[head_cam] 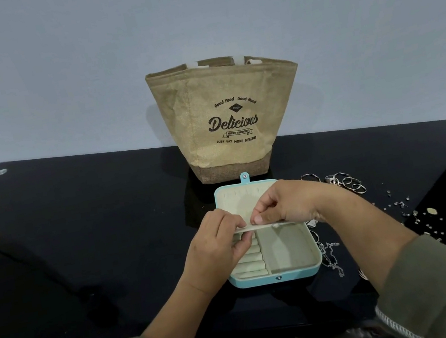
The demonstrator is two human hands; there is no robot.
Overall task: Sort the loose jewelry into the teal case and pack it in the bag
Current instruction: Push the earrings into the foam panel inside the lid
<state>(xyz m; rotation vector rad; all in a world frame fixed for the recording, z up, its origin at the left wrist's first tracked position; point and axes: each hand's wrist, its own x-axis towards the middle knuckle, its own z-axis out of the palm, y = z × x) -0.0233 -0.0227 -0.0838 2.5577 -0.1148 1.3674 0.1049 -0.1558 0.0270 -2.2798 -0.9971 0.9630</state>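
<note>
Teal case [275, 278]: shell is showing teal, snap tab [244, 178] matching; inner flap [269, 224] and ring rolls [250, 259] are reading pale cream-green.
Bag [202, 125]: body is showing woven tan, base band a darker brown, lettering dark brown, handles [239, 60] white.
Rings [348, 182] and chain [330, 254]: are glinting silver.
Table [77, 222]: is gleaming glossy black.
Sleeves [429, 281]: are showing olive green.
Wall [53, 79]: is reading pale grey-blue.

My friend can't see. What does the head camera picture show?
A left hand and a right hand pinch a cream flap inside an open teal case on a black table. A tan bag printed "Delicious" stands upright behind the case, and loose jewelry lies scattered to its right.
</note>
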